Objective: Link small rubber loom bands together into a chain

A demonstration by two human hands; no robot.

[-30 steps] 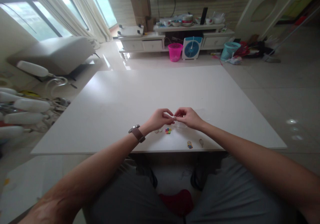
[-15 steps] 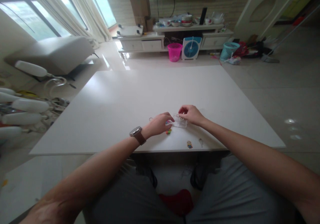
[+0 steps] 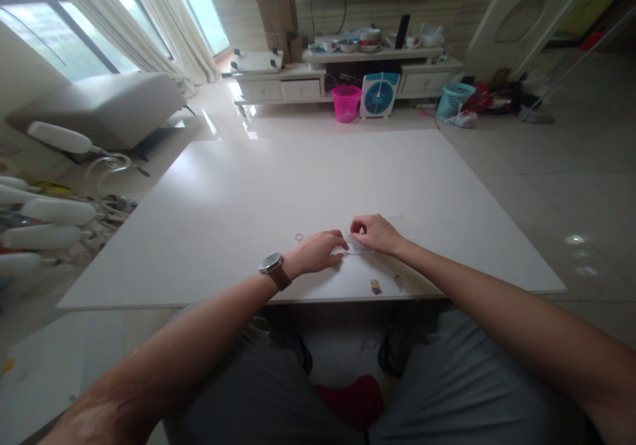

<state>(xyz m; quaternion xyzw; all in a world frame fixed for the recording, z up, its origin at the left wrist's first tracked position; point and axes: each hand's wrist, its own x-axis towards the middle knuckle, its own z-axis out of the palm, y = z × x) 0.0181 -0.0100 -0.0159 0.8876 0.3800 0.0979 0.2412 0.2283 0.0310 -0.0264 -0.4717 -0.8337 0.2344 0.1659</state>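
My left hand [image 3: 322, 250], below a wristwatch, curls its fingers and thumb around the left end of a small clear plastic box [image 3: 358, 249] on the white table. My right hand [image 3: 380, 234] is closed in a pinch over that box. At its fingertips is a small metal ring [image 3: 350, 236], blurred at this size. A split key ring [image 3: 299, 237] lies on the table just beyond my left hand. Closer to the front edge are a small yellow-and-blue cartoon figure [image 3: 375, 287] and a small pale metallic piece [image 3: 398, 283].
The white table [image 3: 278, 180] reaches well beyond my hands, its front edge close to my legs. Clear plastic film [image 3: 402, 225] lies past my right wrist. Across the floor stand a pink basket [image 3: 346, 104], a box fan [image 3: 379, 96] and a low cabinet [image 3: 263, 90]. White lamp shades [image 3: 59, 211] are at left.
My right hand has shifted slightly left and down, and the metal ring with it. The colourful pieces seen by my left hand are now hidden. The plastic film and split key ring show more.
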